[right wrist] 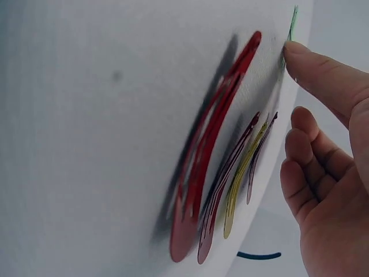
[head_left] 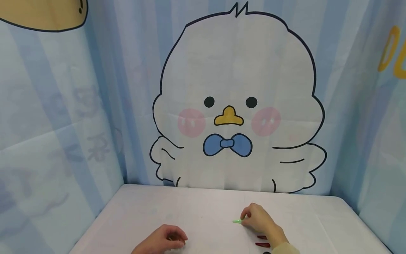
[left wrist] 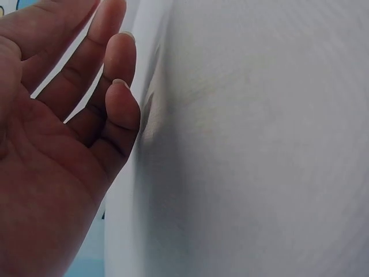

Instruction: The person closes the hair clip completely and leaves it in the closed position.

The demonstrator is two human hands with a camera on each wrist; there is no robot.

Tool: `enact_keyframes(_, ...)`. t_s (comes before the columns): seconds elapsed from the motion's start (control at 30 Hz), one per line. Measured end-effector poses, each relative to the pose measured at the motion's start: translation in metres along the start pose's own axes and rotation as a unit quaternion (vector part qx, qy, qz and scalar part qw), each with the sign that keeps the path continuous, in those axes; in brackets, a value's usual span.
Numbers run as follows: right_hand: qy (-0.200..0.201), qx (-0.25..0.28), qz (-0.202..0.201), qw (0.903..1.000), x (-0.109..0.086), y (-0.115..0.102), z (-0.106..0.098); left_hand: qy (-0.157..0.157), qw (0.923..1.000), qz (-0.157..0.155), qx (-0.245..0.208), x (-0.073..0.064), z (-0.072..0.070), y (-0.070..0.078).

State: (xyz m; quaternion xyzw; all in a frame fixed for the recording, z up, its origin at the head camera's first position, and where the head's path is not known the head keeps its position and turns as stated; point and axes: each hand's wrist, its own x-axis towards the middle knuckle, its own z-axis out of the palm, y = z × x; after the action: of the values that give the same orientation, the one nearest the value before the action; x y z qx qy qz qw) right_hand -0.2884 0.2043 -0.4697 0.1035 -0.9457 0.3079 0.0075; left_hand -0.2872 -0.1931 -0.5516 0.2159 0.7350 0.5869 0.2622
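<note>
A slim light-green hair clip (head_left: 237,221) sticks out to the left from the fingertips of my right hand (head_left: 258,220), which pinches it close over the white table. In the right wrist view the thumb and index finger meet at one end of the clip. Beside that hand a red snap hair clip (right wrist: 185,239), a dark red one (right wrist: 206,245), a yellow one (right wrist: 229,219) and a dark purple one (right wrist: 250,187) lie in a row. At the table's front, my left hand (head_left: 161,240) rests with loosely curled fingers and holds nothing.
The white table (head_left: 209,204) ends at a back curtain (head_left: 234,70) printed with a large chick. Striped blue and white curtains stand on the left (head_left: 47,141) and right (head_left: 374,141). A dark round bit (head_left: 266,252) shows at the bottom edge of the head view.
</note>
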Motion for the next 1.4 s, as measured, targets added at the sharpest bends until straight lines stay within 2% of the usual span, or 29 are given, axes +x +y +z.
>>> enact_keyframes(0.2, -0.004, -0.002, 0.007, 1.0000, -0.001, -0.001, -0.003, 0.000, 0.9999, -0.006, 0.009, -0.001, -0.001, -0.003)
enact_keyframes(0.33, 0.013, -0.002, 0.003, 0.9999, -0.004, -0.003, -0.006, 0.001, 0.9997, -0.005, 0.025, -0.004, 0.001, -0.001)
enact_keyframes(0.5, 0.038, -0.002, -0.024, 0.9990, -0.011, -0.008, -0.012, 0.026, 0.9972, -0.014, 0.069, -0.020, 0.005, 0.003)
enact_keyframes(0.7, 0.057, -0.003, -0.029, 0.9979, -0.017, -0.015, -0.021, 0.058, 0.9950, -0.049, 0.064, -0.040, 0.010, 0.005)
enact_keyframes(0.83, 0.059, 0.001, -0.028, 0.9979, -0.019, -0.018, -0.025, 0.052, 0.9910, -0.069, 0.102, -0.056, 0.020, 0.026)
enact_keyframes(0.9, 0.058, 0.002, -0.024, 0.9981, -0.020, -0.020, -0.026, 0.042, 0.9888, -0.069, 0.126, -0.063, 0.026, 0.038)
enact_keyframes(1.0, 0.056, 0.003, -0.021, 0.9982, -0.020, -0.021, -0.027, 0.034, 0.9889, -0.063, 0.130, -0.068, 0.034, 0.052)
enact_keyframes(1.07, 0.056, 0.005, -0.020, 0.9982, -0.021, -0.022, -0.028, 0.035, 0.9887, -0.063, 0.131, -0.069, 0.039, 0.057)
enact_keyframes(1.13, 0.057, 0.007, -0.019, 0.9981, -0.021, -0.022, -0.028, 0.034, 0.9888, -0.065, 0.130, -0.067, 0.039, 0.057)
enact_keyframes(1.3, 0.066, 0.010, -0.019, 0.9976, -0.021, -0.022, -0.030, 0.015, 0.9892, -0.058, 0.134, -0.056, 0.031, 0.039)
enact_keyframes(1.4, 0.076, 0.015, -0.025, 0.9967, -0.020, -0.022, -0.033, 0.009, 0.9893, -0.037, 0.141, -0.056, 0.031, 0.041)
